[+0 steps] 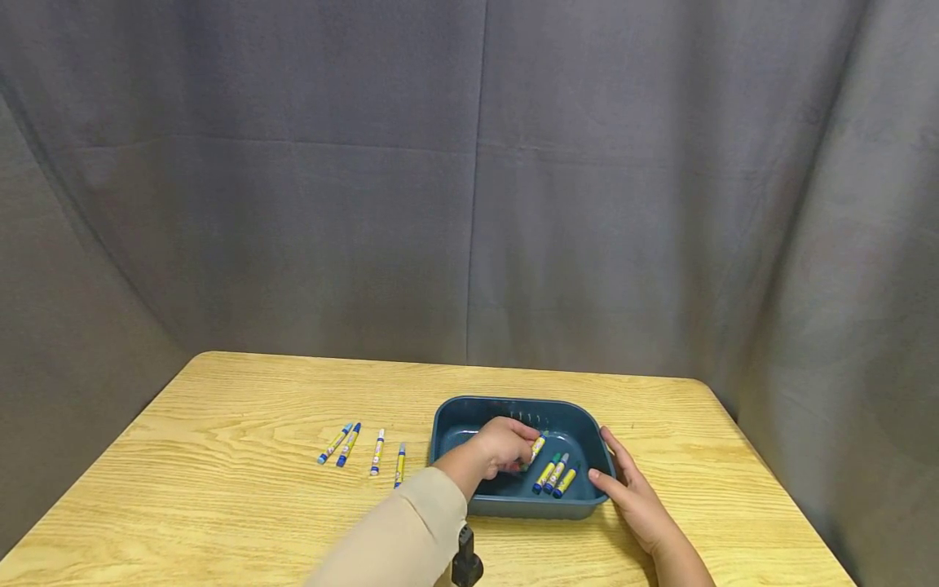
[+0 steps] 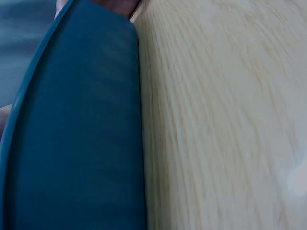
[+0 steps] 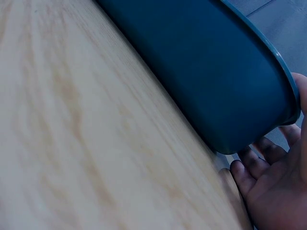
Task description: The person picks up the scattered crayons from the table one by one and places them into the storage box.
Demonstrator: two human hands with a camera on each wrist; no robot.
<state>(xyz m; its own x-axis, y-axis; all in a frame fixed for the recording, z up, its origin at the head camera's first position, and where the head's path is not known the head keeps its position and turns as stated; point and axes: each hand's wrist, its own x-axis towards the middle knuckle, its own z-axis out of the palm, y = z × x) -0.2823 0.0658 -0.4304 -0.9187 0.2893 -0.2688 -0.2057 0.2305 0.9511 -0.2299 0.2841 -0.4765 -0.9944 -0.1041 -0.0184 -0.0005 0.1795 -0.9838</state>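
Note:
In the head view a dark teal plastic tray (image 1: pixel 513 507) stands on the table. My left hand (image 1: pixel 502 447) reaches over its near wall and pinches a yellow-wrapped crayon (image 1: pixel 538 446) low inside it. To the right of that hand, several more crayons (image 1: pixel 555 473) lie side by side on the tray floor. My right hand (image 1: pixel 634 497) grips the tray's right end, thumb over the rim and fingers along the outside. From the right wrist, the same hand (image 3: pixel 280 187) shows at the tray's corner (image 3: pixel 235 110). The left wrist view is mostly filled by the tray's outer wall (image 2: pixel 81 124).
Left of the tray, several crayons lie spread on the wooden table (image 1: pixel 242 473), among them a white-tipped crayon (image 1: pixel 377 452) and a dark blue crayon (image 1: pixel 349 445). A grey curtain (image 1: pixel 352 244) hangs behind the table and along both sides.

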